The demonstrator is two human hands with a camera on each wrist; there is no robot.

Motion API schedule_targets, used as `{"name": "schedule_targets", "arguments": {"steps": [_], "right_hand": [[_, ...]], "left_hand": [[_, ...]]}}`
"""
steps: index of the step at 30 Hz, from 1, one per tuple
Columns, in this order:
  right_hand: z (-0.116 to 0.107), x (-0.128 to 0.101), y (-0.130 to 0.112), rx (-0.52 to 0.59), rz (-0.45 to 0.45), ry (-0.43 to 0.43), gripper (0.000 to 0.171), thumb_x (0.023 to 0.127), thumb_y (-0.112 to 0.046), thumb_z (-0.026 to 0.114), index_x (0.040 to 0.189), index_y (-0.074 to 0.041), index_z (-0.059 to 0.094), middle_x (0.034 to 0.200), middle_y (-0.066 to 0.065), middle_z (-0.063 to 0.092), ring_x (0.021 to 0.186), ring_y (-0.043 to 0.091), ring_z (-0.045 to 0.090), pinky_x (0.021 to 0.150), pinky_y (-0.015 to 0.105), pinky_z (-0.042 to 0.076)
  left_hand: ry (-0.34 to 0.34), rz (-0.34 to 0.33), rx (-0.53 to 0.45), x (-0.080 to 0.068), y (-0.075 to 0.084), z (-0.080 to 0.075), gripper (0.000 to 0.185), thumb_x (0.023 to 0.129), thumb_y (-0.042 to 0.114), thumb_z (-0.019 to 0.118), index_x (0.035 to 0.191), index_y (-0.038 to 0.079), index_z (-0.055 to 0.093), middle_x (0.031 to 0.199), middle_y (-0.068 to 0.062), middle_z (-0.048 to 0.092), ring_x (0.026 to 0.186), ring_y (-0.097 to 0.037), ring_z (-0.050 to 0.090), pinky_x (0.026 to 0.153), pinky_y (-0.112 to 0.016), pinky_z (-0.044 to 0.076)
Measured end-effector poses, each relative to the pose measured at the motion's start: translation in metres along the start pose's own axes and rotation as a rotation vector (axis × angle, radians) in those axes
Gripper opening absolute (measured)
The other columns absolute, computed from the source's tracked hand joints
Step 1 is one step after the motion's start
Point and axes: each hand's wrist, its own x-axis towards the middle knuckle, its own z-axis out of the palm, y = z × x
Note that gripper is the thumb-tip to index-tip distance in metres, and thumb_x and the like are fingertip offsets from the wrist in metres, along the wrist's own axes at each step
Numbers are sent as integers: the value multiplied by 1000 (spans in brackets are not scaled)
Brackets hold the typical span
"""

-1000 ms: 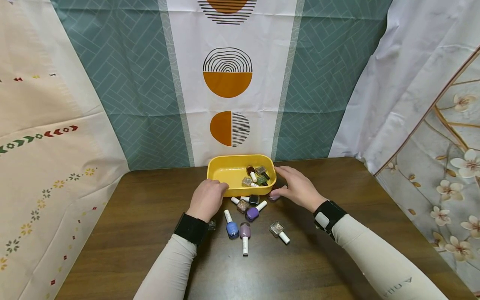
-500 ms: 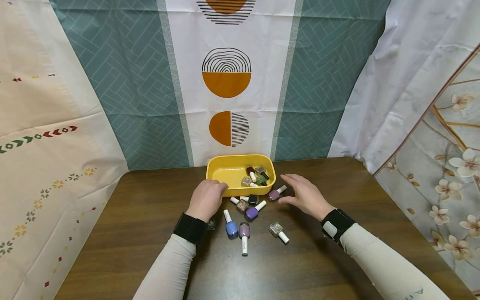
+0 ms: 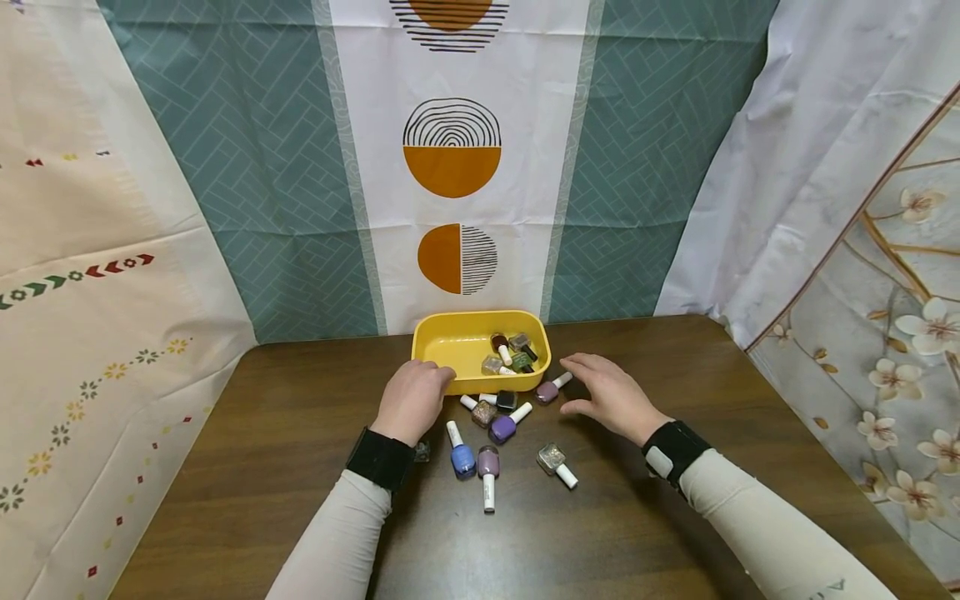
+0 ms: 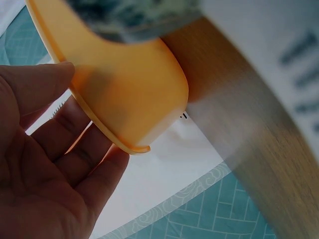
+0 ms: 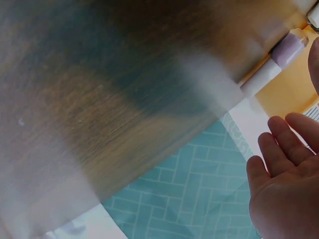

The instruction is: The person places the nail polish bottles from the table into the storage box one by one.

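A yellow tray (image 3: 452,322) stands at the table's far middle with several nail polish bottles (image 3: 512,353) in its right half. My left hand (image 3: 435,372) grips the tray's front left rim; in the left wrist view the thumb lies on the rim and the fingers curl under the tray (image 4: 134,89), held by that left hand (image 4: 70,129). My right hand (image 3: 581,385) hovers open with spread fingers, just right of a mauve bottle (image 3: 548,391) lying against the tray's front right corner. The right wrist view shows that bottle (image 5: 286,50) and the right hand (image 5: 284,164) holding nothing.
Loose bottles lie in front of the tray: a blue one (image 3: 462,457), a purple one (image 3: 504,427), a mauve one with a long white cap (image 3: 489,465), a glitter one (image 3: 553,457). The brown table (image 3: 300,467) is walled by hanging curtains (image 3: 247,167).
My right hand has left the tray's right rim and drawn back to the right, uncovering the mauve bottle. The left hand and the tray have not moved.
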Motion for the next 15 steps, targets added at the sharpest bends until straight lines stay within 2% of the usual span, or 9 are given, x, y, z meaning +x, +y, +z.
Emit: {"name": "schedule_targets", "arguments": {"steps": [15], "right_hand": [[6, 8, 6, -86, -102, 3, 56, 96, -15, 88, 145, 3, 67, 143, 20, 69, 135, 39, 64, 116, 58, 48]], "left_hand": [[-10, -14, -12, 0, 1, -1, 7, 98, 6, 83, 105, 8, 85, 88, -10, 76, 81, -29, 65, 86, -45, 58]]}}
